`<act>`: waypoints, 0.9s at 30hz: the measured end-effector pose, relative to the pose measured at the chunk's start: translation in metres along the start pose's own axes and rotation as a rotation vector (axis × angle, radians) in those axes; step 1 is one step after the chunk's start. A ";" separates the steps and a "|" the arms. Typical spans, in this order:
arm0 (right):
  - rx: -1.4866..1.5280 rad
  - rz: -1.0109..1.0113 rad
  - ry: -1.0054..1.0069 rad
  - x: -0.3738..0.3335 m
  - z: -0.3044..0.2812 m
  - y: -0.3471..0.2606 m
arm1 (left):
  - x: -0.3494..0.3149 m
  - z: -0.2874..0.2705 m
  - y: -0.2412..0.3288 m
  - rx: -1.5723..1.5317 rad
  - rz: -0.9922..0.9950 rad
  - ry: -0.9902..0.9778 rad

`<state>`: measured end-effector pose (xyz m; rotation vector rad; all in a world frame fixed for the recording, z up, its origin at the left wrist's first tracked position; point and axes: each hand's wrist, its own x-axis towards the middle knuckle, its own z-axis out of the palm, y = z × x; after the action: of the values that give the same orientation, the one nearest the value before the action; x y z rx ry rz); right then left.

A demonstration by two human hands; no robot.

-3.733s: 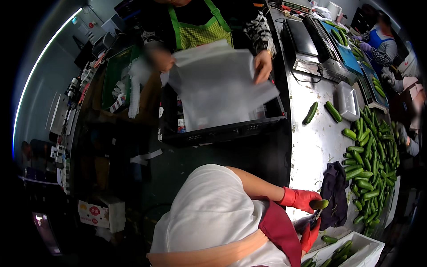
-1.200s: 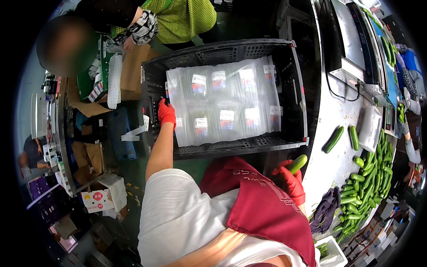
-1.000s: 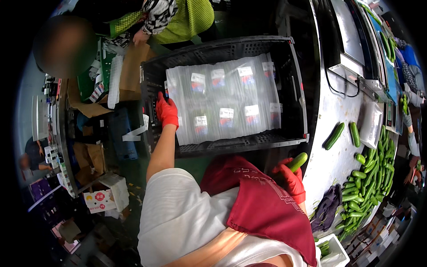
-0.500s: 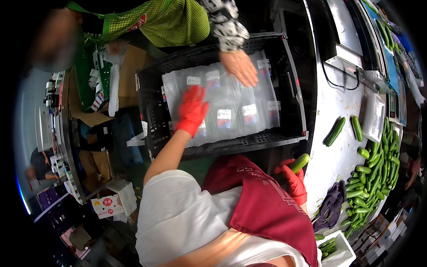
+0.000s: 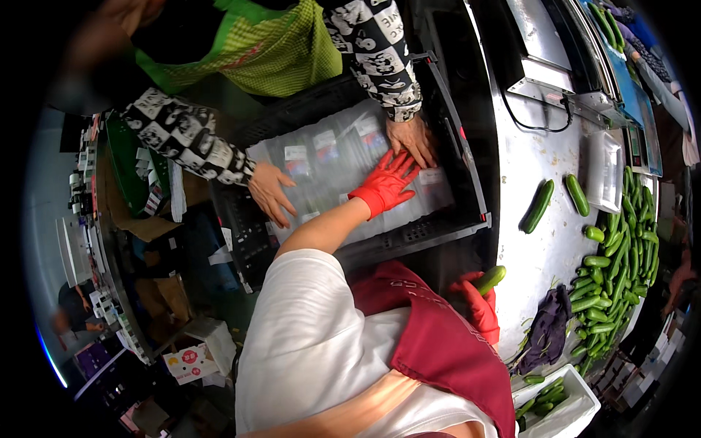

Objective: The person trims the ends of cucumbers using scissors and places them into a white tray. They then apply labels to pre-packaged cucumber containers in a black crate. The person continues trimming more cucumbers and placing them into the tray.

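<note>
My left hand [image 5: 385, 184], in a red glove, lies with fingers spread on a translucent sheet [image 5: 321, 186]. Labelled packs show faintly under the sheet inside a black plastic crate [image 5: 380, 251]. Low at the crate's near right side, my gloved right hand [image 5: 482, 310] is closed around a green cucumber [image 5: 491, 279]. A co-worker's hand [image 5: 411, 142] presses on the sheet beside my left fingertips. That person's other hand [image 5: 272, 193] rests at the sheet's left edge.
On the metal table [image 5: 522, 263] to the right lie two loose cucumbers [image 5: 539, 206], a large pile of cucumbers [image 5: 621, 255], a dark cloth [image 5: 548, 325] and a white tray [image 5: 604, 171]. A white bin [image 5: 573, 412] of cucumbers stands at lower right. Cardboard [image 5: 142, 208] sits left.
My left hand has slid right across the sheet. The co-worker's one hand has moved to the sheet's right edge; the other has come onto its left edge. My right hand keeps the cucumber.
</note>
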<state>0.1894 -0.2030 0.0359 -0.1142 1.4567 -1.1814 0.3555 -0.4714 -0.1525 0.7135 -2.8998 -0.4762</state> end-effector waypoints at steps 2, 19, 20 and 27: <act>-0.022 0.002 -0.025 0.001 0.000 -0.002 | -0.008 -0.008 0.004 -0.016 0.000 0.036; -0.048 -0.040 -0.093 -0.006 -0.011 0.019 | -0.206 -0.044 -0.029 0.197 -0.582 -0.170; -0.037 -0.031 -0.100 -0.006 -0.014 0.021 | -0.217 -0.046 -0.032 0.229 -0.609 -0.142; 0.056 -0.007 -0.102 -0.024 -0.015 0.030 | -0.268 -0.057 -0.053 0.142 -0.942 -0.049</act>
<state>0.2011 -0.1637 0.0287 -0.1388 1.3342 -1.2036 0.6258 -0.4054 -0.1263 2.0994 -2.4656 -0.3473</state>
